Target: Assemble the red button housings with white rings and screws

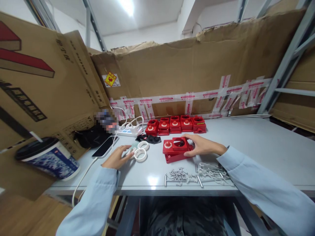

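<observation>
My right hand (200, 145) grips the right end of a red housing (175, 156), thumb in front and fingers behind. Its top part, tilted over the base, has a red knob (168, 144) in a white collar and a round opening with something dark inside. My left hand (118, 156) is at a small group of white rings; its thumb and fingertips pinch one ring (132, 152), partly covered by them. Two more white rings, a near one (140, 155) and a far one (143, 145), lie beside it on the grey table (152, 168).
Several red housings (175, 124) stand in a row at the back, near black parts (152, 139) and a power strip (128, 131). Loose screws (178, 174), metal T-handled tools (200, 181) and white string (211, 171) lie up front. Left are a phone (105, 147) and cup (51, 159).
</observation>
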The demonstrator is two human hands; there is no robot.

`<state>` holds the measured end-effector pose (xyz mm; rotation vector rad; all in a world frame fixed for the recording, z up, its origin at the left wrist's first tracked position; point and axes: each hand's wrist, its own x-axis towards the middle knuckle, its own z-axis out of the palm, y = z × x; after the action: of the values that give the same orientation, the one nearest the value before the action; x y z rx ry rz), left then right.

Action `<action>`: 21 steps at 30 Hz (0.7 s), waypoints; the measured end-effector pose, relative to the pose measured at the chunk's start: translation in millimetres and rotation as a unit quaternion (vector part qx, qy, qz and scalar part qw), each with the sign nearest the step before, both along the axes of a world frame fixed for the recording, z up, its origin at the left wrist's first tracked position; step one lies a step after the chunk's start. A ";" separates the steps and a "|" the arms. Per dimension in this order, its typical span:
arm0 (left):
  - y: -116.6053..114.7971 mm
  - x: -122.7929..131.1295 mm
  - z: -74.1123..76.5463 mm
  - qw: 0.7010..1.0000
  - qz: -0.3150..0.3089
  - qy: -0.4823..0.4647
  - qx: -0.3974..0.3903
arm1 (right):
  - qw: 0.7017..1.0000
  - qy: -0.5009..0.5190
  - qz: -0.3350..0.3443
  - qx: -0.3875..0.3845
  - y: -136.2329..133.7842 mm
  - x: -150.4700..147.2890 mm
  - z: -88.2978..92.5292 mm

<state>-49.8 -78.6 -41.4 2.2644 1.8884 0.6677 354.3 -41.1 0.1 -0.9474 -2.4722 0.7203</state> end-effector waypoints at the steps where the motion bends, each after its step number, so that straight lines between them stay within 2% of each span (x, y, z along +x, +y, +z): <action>1: -1.5 -0.7 -0.2 1.000 -0.008 0.001 -0.002 | 1.000 -0.002 -0.003 0.002 0.5 0.3 -0.2; 7: -3.7 3.0 7.6 0.998 -0.063 -0.001 0.030 | 1.000 -0.008 -0.011 0.015 1.1 1.2 -0.4; 12: -10.1 18.3 31.2 0.986 -0.066 -0.043 0.144 | 0.997 0.042 -0.027 0.059 -5.2 -1.8 5.3; 14: -14.2 37.2 44.9 0.974 -0.055 -0.069 0.210 | 0.991 0.078 -0.029 0.101 -7.5 -4.1 7.9; 16: -16.1 65.2 58.7 0.959 -0.085 -0.086 0.255 | 0.981 0.119 -0.028 0.149 -9.1 -6.3 10.4; 19: -11.1 116.2 74.4 0.929 -0.193 -0.138 0.284 | 0.960 0.170 -0.039 0.219 -10.4 -8.0 13.6; 21: -2.9 147.8 78.5 0.904 -0.265 -0.187 0.277 | 0.945 0.189 -0.062 0.261 -10.9 -7.8 14.2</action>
<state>97.9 -81.5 37.1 2.5300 0.9104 1.5382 346.6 -51.9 14.3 -0.6768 -2.0776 0.1592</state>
